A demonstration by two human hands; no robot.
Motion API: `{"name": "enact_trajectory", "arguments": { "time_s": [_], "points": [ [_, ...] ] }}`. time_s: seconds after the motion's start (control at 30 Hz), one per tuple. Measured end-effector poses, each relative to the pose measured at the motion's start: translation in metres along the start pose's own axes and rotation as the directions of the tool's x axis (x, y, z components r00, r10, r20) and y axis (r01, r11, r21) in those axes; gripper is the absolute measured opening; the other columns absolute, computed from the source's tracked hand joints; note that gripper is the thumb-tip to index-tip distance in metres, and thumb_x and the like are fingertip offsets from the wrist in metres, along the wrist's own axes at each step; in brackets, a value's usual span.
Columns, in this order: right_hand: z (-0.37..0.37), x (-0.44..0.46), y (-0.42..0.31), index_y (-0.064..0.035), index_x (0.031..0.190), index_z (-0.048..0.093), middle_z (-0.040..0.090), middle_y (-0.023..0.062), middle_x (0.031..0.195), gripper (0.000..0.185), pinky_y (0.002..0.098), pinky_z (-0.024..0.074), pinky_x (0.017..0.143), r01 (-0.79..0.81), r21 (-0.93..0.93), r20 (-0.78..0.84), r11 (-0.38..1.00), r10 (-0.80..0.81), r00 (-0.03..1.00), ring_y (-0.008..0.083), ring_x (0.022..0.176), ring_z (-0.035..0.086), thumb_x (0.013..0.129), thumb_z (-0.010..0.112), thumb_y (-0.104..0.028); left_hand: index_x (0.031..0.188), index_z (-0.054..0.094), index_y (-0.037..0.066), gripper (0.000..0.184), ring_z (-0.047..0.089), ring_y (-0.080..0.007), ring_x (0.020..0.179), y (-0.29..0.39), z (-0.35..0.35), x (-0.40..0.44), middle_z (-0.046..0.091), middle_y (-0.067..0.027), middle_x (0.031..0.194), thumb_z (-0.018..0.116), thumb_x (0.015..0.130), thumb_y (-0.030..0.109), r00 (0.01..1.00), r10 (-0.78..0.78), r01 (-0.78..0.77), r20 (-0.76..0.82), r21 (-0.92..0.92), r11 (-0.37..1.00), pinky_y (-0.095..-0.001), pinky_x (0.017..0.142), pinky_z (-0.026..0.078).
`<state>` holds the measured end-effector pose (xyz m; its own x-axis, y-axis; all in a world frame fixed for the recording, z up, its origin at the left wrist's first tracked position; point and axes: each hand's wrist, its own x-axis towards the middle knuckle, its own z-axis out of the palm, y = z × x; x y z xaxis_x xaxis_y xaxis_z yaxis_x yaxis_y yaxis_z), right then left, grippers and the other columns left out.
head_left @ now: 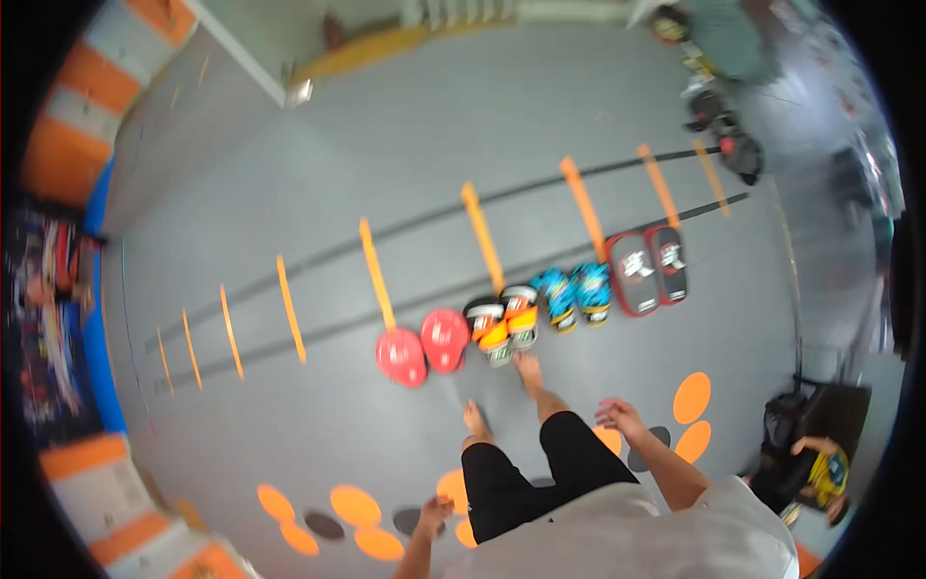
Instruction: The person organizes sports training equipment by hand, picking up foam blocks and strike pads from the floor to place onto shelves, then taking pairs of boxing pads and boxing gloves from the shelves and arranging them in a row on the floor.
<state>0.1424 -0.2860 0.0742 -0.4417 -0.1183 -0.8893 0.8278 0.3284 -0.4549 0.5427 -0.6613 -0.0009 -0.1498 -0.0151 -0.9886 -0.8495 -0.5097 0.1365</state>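
My left hand (pixel 436 513) hangs beside my left thigh, fingers loosely bent and blurred, with nothing seen in it. My right hand (pixel 619 415) is held out by my right knee, its fingers apart and holding nothing. In front of my bare feet, gear lies in a row on the grey floor: a red punch mitt (pixel 400 357) and a second red punch mitt (pixel 445 340), a pair of black, white and orange boxing gloves (pixel 522 315), a pair of blue boxing gloves (pixel 591 290), and two grey kick pads (pixel 634 273) with red edges. Neither hand touches them.
An agility ladder (pixel 475 222) with orange rungs and black straps stretches across the floor behind the gear. Orange floor dots (pixel 692 398) and grey ones lie around me. A person (pixel 828 475) in yellow sits at the lower right. Dark gear (pixel 741 156) lies at the ladder's right end.
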Motion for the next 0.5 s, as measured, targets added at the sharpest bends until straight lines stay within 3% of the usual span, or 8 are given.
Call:
{"name": "enact_trajectory", "arguments": {
  "time_s": [0.03,0.07,0.1,0.2,0.33,0.5],
  "points": [
    [-0.009,-0.033,-0.016,-0.0082,0.116,0.055,0.066,0.0101,0.101,0.024,0.0332,0.052,0.074,0.079,0.045,-0.041,0.996,-0.077,0.996,0.0202,0.087,0.066,0.093,0.049,-0.015,0.12,0.051,-0.001,0.03,0.065,-0.0236,0.097,0.005,-0.02,-0.01,0.066,-0.0119,0.105,0.053,0.092,0.012,0.994,0.074,-0.068,0.077,-0.076,0.995,-0.0328,0.077,0.054],
    [-0.019,-0.067,-0.015,-0.0085,0.114,0.055,0.066,0.0096,0.099,0.023,0.0332,0.0516,0.075,-0.018,0.038,-0.122,0.999,0.023,0.992,0.02,0.086,0.066,0.094,0.052,-0.018,0.112,0.059,-0.001,0.028,0.065,-0.0173,0.083,0.035,-0.014,-0.051,0.068,-0.0086,0.095,0.063,0.084,0.002,0.997,0.082,-0.081,0.002,-0.046,0.996,-0.0281,0.078,0.052],
    [-0.029,-0.093,-0.011,-0.0087,0.111,0.055,0.066,0.0091,0.097,0.022,0.0332,0.0512,0.076,-0.12,0.047,-0.197,0.992,0.127,0.972,0.0198,0.085,0.065,0.094,0.054,-0.021,0.109,0.06,-0.003,0.025,0.064,-0.0171,0.08,0.045,-0.025,-0.068,0.067,-0.0068,0.088,0.062,0.085,0.001,0.969,0.239,-0.241,0.059,0.014,0.971,-0.0297,0.074,0.054],
    [-0.039,-0.142,0.042,-0.0098,0.11,0.057,0.069,0.0081,0.095,0.021,0.032,0.0505,0.069,-0.064,0.188,-0.344,0.98,0.126,0.93,0.0191,0.083,0.066,0.093,0.051,-0.021,0.111,0.06,0.001,0.026,0.062,-0.0151,0.073,0.063,-0.069,-0.051,0.064,-0.0036,0.083,0.063,0.087,0.008,0.884,0.462,-0.467,0.076,0.062,0.882,-0.0279,0.065,0.053],
    [-0.001,-0.213,0.076,-0.0124,0.109,0.057,0.069,0.0068,0.098,0.021,0.0344,0.0507,0.071,0.211,0.471,-0.509,0.857,0.069,0.858,0.0191,0.084,0.066,0.094,0.052,-0.026,0.112,0.06,0.002,0.026,0.061,-0.0146,0.072,0.24,-0.092,-0.059,0.064,-0.0031,0.082,0.063,0.087,0.009,0.807,0.486,-0.582,0.336,0.309,0.752,-0.0275,0.063,0.052],
    [0.096,-0.311,0.128,-0.0111,0.117,0.054,0.066,0.0088,0.105,0.028,0.0355,0.0508,0.08,0.372,0.681,-0.548,0.631,0.101,0.831,0.0203,0.091,0.066,0.095,0.052,-0.027,0.112,0.06,0.003,0.026,0.06,-0.0138,0.07,0.332,-0.032,-0.094,0.063,-0.0023,0.081,0.063,0.087,0.011,0.756,0.372,-0.637,0.539,0.472,0.609,-0.027,0.061,0.051]
  ]
}}
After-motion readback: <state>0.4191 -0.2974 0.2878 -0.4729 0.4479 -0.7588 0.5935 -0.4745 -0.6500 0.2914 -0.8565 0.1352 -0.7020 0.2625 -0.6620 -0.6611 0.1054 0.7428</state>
